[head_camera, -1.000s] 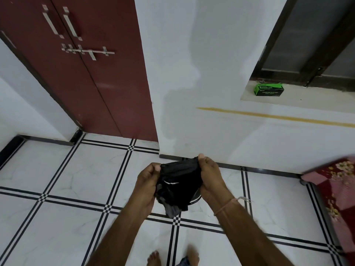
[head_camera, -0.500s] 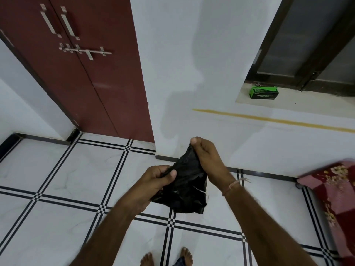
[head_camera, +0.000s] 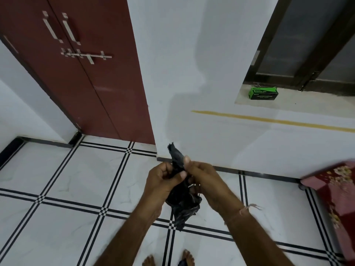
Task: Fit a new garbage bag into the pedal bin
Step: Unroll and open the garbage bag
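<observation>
**Bag in hand, unopened; bin out of shot**

Holding a crumpled black plastic garbage bag (head_camera: 184, 204) in mid-air above the white floor tiles with black grid lines (head_camera: 57, 189), facing a white wall. Pinching the bag's upper part with the left grip (head_camera: 163, 181), thumb pressed over curled fingers, clenched on the plastic. Grasping the same bunch from the other side with the right grip (head_camera: 205, 181), thumb up against a twisted tip poking above both. Below the hands: rest of the bag hanging wadded, not spread, mouth impossible to make out.

Probably the unfolding or edge-separating step, judging by both thumbs working one bunch. Early in the task: bag out and in hand, nothing more done. Left to do: shake it open, find the mouth, get to the bin, lift the lid, drop the bag in, fold the edge over the rim. No pedal bin anywhere in view, so can't tell its state.

Also in shot: small green cardboard box (head_camera: 263, 93) on the window ledge, well apart from the hands, print too small to read; maroon double door (head_camera: 86, 83) upper left; red floral cloth (head_camera: 336, 189) at right edge; bare feet (head_camera: 149, 261) at bottom.
</observation>
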The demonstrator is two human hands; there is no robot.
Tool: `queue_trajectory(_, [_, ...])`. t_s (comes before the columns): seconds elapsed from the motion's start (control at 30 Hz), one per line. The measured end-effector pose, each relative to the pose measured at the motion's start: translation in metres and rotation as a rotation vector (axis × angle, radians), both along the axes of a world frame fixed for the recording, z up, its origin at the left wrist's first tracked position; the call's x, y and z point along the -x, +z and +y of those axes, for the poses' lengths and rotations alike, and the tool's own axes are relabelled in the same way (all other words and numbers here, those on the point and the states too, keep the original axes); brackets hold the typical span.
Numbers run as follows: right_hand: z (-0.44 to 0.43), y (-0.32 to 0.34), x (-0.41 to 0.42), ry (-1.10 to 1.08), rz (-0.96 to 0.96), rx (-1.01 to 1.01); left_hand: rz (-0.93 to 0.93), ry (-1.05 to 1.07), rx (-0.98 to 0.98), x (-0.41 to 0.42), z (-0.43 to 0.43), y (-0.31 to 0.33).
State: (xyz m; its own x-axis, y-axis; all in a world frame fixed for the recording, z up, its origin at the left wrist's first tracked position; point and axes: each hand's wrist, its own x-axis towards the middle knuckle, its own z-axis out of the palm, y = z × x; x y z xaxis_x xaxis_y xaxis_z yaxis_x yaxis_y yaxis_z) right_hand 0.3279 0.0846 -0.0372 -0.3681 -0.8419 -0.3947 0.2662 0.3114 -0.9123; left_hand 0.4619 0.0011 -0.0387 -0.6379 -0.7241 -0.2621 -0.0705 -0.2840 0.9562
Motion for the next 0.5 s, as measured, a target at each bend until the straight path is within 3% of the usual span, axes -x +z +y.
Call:
queue_trajectory(0.3, [0.002,-0.013,0.007,-0.061,-0.217,0.051,-0.008,-0.014,0.062,0.003,0.008,-0.001])
queue_trajectory(0.5, [0.001,-0.016,0.003,-0.011,-0.232,0.025,-0.052,-0.012,0.086,-0.002,0.008,-0.007])
